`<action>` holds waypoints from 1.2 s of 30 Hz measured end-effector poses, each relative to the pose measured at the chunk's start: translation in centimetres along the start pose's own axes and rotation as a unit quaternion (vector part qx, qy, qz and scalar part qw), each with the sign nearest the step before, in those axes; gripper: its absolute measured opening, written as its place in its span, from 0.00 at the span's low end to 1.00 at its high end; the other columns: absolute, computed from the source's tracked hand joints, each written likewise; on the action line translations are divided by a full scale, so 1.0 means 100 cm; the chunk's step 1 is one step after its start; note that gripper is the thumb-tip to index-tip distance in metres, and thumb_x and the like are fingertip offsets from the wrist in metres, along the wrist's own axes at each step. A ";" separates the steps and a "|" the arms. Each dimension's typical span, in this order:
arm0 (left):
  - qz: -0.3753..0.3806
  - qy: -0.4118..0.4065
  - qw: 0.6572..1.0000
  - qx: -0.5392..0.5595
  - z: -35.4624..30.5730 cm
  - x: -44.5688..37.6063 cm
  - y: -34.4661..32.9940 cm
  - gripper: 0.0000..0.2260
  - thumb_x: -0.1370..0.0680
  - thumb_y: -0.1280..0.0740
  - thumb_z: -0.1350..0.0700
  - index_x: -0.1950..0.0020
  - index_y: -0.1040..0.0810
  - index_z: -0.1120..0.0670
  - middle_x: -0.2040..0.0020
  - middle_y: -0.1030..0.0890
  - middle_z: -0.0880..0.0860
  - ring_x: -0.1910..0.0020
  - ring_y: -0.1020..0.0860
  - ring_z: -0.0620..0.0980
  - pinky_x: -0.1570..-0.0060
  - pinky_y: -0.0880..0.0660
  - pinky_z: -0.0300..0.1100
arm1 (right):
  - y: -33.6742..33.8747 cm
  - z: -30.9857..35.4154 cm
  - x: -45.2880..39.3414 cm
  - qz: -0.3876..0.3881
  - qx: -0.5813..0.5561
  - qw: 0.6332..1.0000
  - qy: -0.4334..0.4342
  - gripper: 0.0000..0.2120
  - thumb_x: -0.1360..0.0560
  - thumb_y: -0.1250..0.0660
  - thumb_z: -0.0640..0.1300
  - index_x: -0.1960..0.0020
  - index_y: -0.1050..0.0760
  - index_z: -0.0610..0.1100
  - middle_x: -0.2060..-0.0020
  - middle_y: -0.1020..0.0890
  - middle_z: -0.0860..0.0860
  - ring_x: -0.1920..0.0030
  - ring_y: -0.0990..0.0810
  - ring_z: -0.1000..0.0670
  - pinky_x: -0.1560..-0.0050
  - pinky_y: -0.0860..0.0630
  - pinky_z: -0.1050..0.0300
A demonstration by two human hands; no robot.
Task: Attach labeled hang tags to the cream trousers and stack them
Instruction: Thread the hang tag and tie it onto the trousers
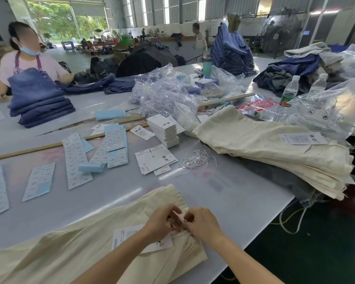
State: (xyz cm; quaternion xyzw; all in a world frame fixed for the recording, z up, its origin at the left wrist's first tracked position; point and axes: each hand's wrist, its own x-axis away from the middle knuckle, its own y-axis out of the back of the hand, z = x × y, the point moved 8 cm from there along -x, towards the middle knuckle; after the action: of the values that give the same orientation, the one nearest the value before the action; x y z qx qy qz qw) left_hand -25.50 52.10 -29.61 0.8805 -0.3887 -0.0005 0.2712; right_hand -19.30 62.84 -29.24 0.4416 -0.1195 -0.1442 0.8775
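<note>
Both hands at waistband of cream trousers (74,249) near worktop (223,193) front edge: left hand (162,220) & right hand (203,222) fingers curled, pinching thin string; hang tag (129,238) lying on fabric under left wrist; tagged stack (275,152) far right

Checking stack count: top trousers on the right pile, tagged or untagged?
Tagged. A white hang tag lies on the top trousers of the pile, with a string trailing from it. Whether the string is actually tied on, cannot tell.
</note>
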 end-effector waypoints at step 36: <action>-0.092 -0.002 0.989 0.113 -0.013 0.005 0.015 0.06 0.25 0.31 0.64 0.62 0.19 0.58 0.73 0.20 0.47 0.72 0.24 0.39 0.68 0.29 0.30 | -0.005 0.001 0.008 0.053 -0.573 0.804 -0.148 0.05 0.26 0.34 0.30 0.58 0.21 0.35 0.72 0.23 0.45 0.73 0.26 0.55 0.69 0.28 0.64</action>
State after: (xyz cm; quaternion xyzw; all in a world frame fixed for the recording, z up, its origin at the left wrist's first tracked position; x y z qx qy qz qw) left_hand -25.90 51.56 -27.66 0.9376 -0.3042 0.0165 0.1677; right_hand -18.62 62.17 -29.50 -0.1752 -0.1665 -0.2038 0.9487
